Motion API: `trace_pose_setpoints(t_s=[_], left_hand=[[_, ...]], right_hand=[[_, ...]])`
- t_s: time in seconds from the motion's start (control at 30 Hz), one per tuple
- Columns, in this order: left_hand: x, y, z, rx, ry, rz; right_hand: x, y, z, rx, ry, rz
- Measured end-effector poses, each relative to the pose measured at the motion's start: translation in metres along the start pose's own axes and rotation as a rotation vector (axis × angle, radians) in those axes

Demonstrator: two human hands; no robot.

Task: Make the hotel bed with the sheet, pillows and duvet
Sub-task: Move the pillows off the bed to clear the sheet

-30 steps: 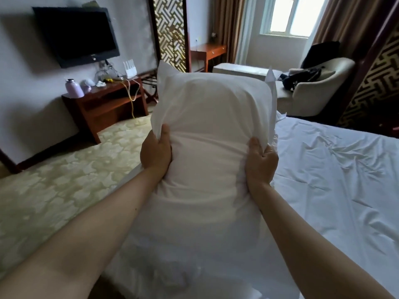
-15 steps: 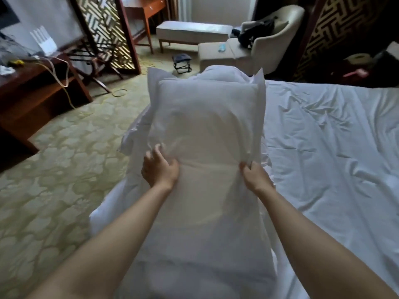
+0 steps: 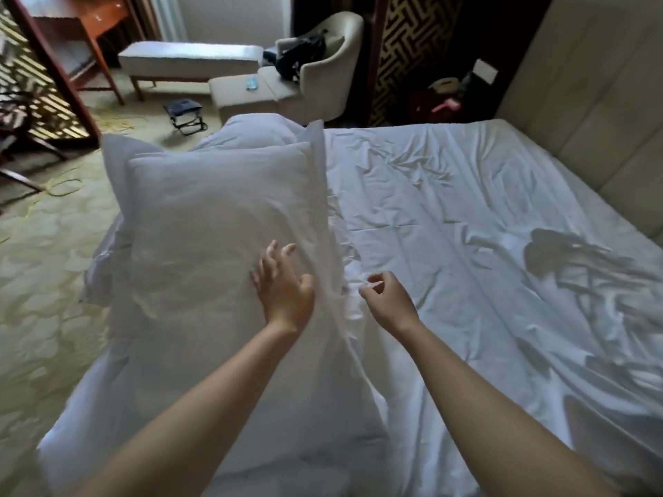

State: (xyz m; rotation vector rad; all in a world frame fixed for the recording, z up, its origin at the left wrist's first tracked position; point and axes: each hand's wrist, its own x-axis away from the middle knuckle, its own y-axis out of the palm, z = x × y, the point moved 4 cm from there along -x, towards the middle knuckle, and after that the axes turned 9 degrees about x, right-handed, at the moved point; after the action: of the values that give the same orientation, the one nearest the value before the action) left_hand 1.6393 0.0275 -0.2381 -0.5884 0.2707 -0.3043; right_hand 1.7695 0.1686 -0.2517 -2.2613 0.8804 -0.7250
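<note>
Left hand (image 3: pixel 283 292) has shifted right, fingers (image 3: pixel 271 253) spread on rumpled white pillow (image 3: pixel 215 224); right hand (image 3: pixel 389 303) grip unclear.

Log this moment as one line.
pillow: lying left of wrinkled sheet | left hand: fingers spread on pillow | right hand: curled beside pillow, grip unclear

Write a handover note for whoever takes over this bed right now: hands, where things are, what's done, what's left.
Left hand: open, fingers spread on the pillow.
Right hand: fingers curled at the pillow's edge; grip unclear.
Pillow lies at the foot end, away from the headboard, over a white heap, probably the duvet.
Sheet: spread, wrinkled.
Done: sheet on.
Left: smooth sheet, set pillows at headboard, lay duvet.
</note>
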Motion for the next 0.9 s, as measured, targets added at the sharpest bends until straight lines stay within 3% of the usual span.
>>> trace_pose_setpoints(t_s=[0.13, 0.37, 0.5, 0.9], left_hand=[[0.038, 0.06, 0.057, 0.207, 0.063, -0.269], [0.131, 0.176, 0.162, 0.272, -0.041, -0.624], [0.188, 0.246, 0.227, 0.391, -0.102, -0.759], [0.325, 0.436, 0.389, 0.408, 0.01, -1.011]], right_hand=[[0.019, -0.062, 0.052, -0.062, 0.061, 0.118], [0.067, -0.19, 0.181, -0.139, 0.143, 0.253], [0.093, -0.267, 0.257, -0.193, 0.18, 0.326], [0.151, -0.441, 0.452, -0.258, 0.302, 0.528]])
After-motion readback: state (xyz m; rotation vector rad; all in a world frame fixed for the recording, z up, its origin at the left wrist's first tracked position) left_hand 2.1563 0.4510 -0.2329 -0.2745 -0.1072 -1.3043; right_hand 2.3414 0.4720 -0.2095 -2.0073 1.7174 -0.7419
